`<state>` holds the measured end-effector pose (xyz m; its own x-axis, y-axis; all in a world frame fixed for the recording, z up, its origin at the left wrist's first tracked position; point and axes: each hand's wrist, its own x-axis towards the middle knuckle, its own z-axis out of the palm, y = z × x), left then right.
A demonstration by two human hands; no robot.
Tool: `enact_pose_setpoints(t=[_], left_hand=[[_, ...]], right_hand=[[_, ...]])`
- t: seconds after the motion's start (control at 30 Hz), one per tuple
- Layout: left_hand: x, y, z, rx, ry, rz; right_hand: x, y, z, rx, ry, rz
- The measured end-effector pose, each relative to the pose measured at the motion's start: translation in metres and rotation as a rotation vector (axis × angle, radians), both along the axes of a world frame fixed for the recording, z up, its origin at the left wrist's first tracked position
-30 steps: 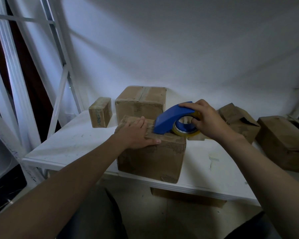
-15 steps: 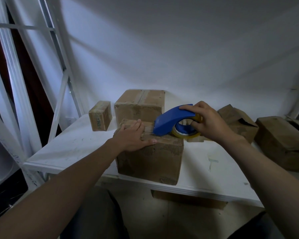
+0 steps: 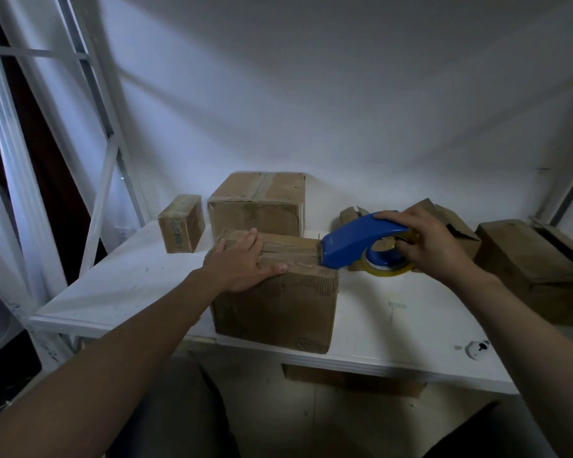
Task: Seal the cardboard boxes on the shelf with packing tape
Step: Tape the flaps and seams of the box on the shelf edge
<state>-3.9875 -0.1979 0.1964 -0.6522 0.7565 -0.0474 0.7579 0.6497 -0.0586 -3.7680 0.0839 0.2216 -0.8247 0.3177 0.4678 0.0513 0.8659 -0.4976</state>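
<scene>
Left hand [image 3: 242, 264] flat on closed box [image 3: 278, 307], right hand [image 3: 435, 251] around tape dispenser [image 3: 354, 241]

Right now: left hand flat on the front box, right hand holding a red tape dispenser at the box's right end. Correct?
Not quite: the tape dispenser is blue, not red, as the head view shows. The rest stands: the left hand lies flat on the front box, and the right hand holds the dispenser at the box's right end.
</scene>
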Motion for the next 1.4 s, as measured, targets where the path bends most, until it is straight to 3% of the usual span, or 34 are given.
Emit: enact_pose_setpoints(t=[0.43,0.73,1.07,1.4], left_hand=[[0.039,0.034,0.014,-0.069,-0.146,-0.084],[0.044,0.062,0.002,-0.037,-0.125,-0.184],[-0.015,0.004,-0.004,0.004,-0.022,0.034],[-0.018,0.005,-0.005,0.008,-0.065,0.068]], right_hand=[[0.002,0.001,-0.018,-0.067,0.044,-0.048],[0.004,0.0,-0.016,-0.066,0.019,-0.056],[0.003,-0.004,-0.023,-0.099,0.068,-0.06],[0.005,-0.001,-0.018,-0.066,0.058,-0.043]])
